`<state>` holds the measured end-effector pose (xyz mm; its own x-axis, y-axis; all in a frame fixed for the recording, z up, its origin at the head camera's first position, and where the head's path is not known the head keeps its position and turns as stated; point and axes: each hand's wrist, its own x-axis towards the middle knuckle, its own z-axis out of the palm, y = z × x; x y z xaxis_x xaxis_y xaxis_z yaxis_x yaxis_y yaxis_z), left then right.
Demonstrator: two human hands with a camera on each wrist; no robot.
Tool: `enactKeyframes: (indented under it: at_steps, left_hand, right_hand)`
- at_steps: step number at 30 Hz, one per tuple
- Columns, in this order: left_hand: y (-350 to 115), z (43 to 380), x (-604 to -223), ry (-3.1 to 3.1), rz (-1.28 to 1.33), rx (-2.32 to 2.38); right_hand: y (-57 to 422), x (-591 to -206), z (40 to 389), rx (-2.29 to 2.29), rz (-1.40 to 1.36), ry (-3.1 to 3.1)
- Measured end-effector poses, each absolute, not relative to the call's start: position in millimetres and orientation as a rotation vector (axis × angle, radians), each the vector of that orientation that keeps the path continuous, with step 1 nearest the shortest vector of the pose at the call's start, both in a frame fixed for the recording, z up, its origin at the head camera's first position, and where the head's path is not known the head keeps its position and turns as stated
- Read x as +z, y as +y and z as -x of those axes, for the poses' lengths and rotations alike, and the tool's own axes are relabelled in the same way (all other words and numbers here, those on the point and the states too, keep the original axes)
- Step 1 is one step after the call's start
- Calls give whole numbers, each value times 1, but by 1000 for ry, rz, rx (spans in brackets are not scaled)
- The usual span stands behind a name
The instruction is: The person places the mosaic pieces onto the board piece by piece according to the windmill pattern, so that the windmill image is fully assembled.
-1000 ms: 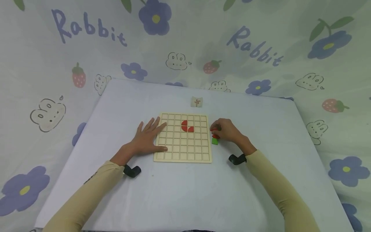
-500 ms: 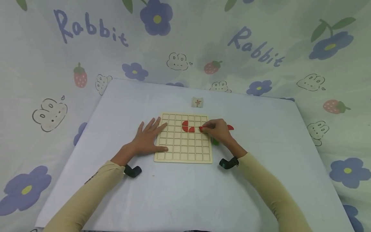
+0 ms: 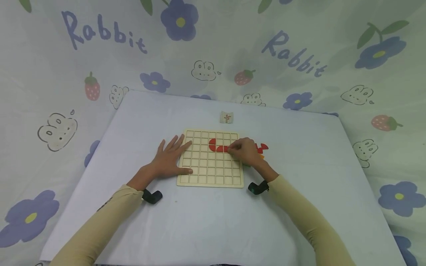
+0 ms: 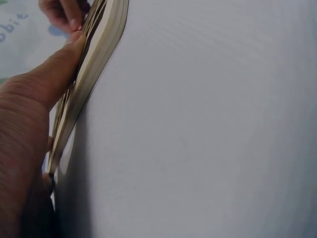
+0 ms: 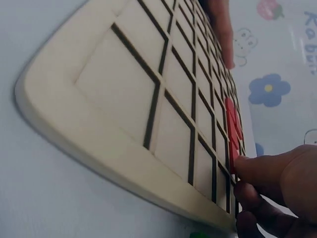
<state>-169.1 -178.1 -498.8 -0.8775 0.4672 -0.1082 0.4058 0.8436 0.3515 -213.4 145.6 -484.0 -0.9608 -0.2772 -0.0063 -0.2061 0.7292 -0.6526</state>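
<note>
A pale wooden grid board (image 3: pixel 213 178) lies on the white table. My left hand (image 3: pixel 166 159) rests with spread fingers over its left edge; the left wrist view shows the thumb (image 4: pixel 62 64) on the rim. Red quarter-circle pieces (image 3: pixel 212 145) sit in cells of the upper middle. At the right end of that red row, my right hand (image 3: pixel 247 152) pinches a small red piece (image 3: pixel 226 149) against the board; the fingers partly cover it, so its full shape is hidden. In the right wrist view the thumb (image 5: pixel 257 168) touches the red piece.
Right of the board, partly behind the right hand, lie more red pieces (image 3: pixel 263 147) and an orange piece (image 3: pixel 261 156). A green piece (image 5: pixel 202 235) shows beside the board's edge. Beyond the board lies a small card (image 3: pixel 226 117) with a red pattern. A printed curtain (image 3: pixel 213 48) hangs behind.
My right hand has moved left from the loose pieces onto the board, bringing a red piece down beside the red row. The left hand has stayed in place.
</note>
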Motion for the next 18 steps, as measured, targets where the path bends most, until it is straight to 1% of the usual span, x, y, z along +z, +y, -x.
enactKeyframes:
  at_steps: [3,6,9,12,15,18]
  left_hand:
    - [-178,169,-498,2831,-675,483]
    - [-181,169,-498,2835,-672,482]
    - [-182,170,-500,2839,-679,486]
    - [-182,170,-502,2834,-691,497]
    - [-181,171,-505,2828,-691,487]
    - [-181,171,-504,2824,-680,472]
  right_hand:
    - [145,-482,217,-1045,456,2824]
    - [138,-483,225,-1033,614,2819]
    - [127,-485,234,-880,832,2837]
    - [117,-486,239,-662,983,2846]
    - [109,-486,241,-552,1046,2816]
    - [105,-483,240,-559,1083,2790]
